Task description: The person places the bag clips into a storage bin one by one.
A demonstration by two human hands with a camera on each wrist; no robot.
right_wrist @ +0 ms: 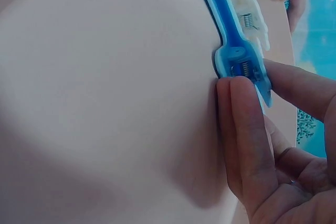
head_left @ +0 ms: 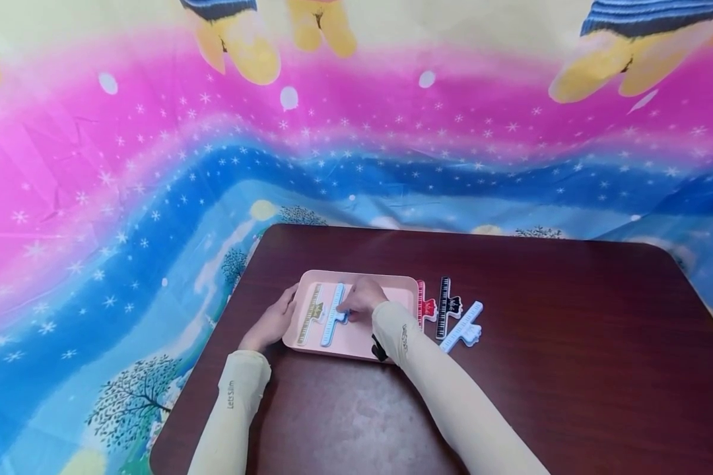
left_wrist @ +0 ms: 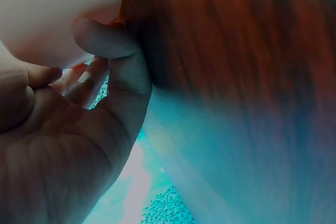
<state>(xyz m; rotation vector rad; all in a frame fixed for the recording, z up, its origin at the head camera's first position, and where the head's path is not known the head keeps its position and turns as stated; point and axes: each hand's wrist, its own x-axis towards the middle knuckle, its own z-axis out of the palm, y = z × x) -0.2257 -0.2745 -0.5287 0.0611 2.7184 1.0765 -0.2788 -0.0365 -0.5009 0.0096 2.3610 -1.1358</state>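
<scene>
Where the patterned cloth (head_left: 95,198) meets the dark table (head_left: 570,369), the left hand (head_left: 273,323) is laid against the left rim of a pink tray (head_left: 392,293). Its fingers are seen in the left wrist view (left_wrist: 105,40) curled round the tray's edge, held close together, with the thumb below. On the tray, nearest that hand, a cream clip (head_left: 310,313) with a ruler-like bar is found lying flat. Just beside it on the right, a blue clip (head_left: 335,322) is set lengthwise, almost parallel to the first; the two appear to touch along their sides in the right wrist view. The blue clip's handle end (right_wrist: 242,64) is pinched by the right hand (head_left: 364,300): two fingers (right_wrist: 247,129) are pressed together against its near side, and the thumb is laid on the other side. Both forearms are covered by pale sleeves (head_left: 451,396).

Right of the tray, on bare table, three more clips are laid out in a row: a red one (head_left: 424,309) touching the tray's right rim, a black one (head_left: 447,307) beside it, and a light blue one (head_left: 463,328) slanted at the far right.
</scene>
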